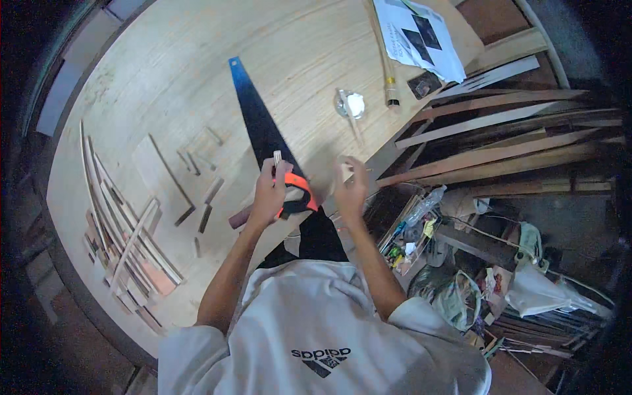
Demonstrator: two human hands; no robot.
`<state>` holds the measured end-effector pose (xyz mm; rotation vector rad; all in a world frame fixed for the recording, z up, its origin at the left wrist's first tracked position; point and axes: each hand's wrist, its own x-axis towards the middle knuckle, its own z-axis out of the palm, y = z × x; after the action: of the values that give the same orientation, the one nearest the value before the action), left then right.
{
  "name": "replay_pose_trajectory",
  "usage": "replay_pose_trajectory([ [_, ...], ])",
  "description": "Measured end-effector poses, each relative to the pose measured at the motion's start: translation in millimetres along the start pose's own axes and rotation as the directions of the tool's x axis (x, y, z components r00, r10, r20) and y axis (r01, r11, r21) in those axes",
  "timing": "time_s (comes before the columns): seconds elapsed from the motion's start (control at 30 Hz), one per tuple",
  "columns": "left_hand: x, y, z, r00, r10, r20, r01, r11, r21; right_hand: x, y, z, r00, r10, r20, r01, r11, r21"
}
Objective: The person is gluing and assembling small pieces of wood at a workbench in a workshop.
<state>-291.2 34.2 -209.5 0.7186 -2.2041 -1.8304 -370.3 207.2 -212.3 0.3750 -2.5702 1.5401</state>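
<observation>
**Inspector:** Where were the hands at the time of observation?

**Recorder:** The left hand [268, 192] was closed around a small wooden stick [277, 157], held upright over the near edge of the plywood table [197, 59]. The right hand [351, 185] was closed on a small pale wood piece [345, 172], just off the table's edge.

**Inspector:** And the saw?

**Recorder:** The hand saw [260, 122] lay flat on the table, blade pointing away from the person, its orange and black handle [297, 194] just beside the left hand. Whether that hand touched it, I could not tell.

**Inspector:** Surroundings?

**Recorder:** Thin wood strips [125, 224] lay stacked at the table's left. A small cup of white paste [350, 104] stood beyond the right hand, with a brush [388, 72] and printed papers [421, 36] further off. Long timber battens [500, 138] leaned at the right.
</observation>
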Motion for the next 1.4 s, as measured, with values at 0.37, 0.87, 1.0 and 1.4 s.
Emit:
replay_pose_trajectory([
  [0.37,140.4,-6.3,126.5,0.987,-0.156,0.035,0.150,0.980,0.129,100.3,90.3,-4.3,0.979,0.089,0.182,-0.020,0.935,-0.353],
  [0.87,184.0,-46.2,155.1,0.992,-0.080,-0.101,0.087,0.994,0.073,120.1,92.7,-16.8,0.988,0.004,0.155,0.020,0.988,-0.155],
  [1.0,186.4,-54.6,151.5,0.994,-0.067,-0.091,0.078,0.989,0.129,128.5,92.4,-27.5,0.782,0.476,0.403,-0.579,0.794,0.185],
  [1.4,195.2,-45.4,138.1,0.995,0.092,-0.045,-0.084,0.984,0.157,156.7,95.3,-75.2,0.970,0.017,0.244,0.008,0.995,-0.101],
])
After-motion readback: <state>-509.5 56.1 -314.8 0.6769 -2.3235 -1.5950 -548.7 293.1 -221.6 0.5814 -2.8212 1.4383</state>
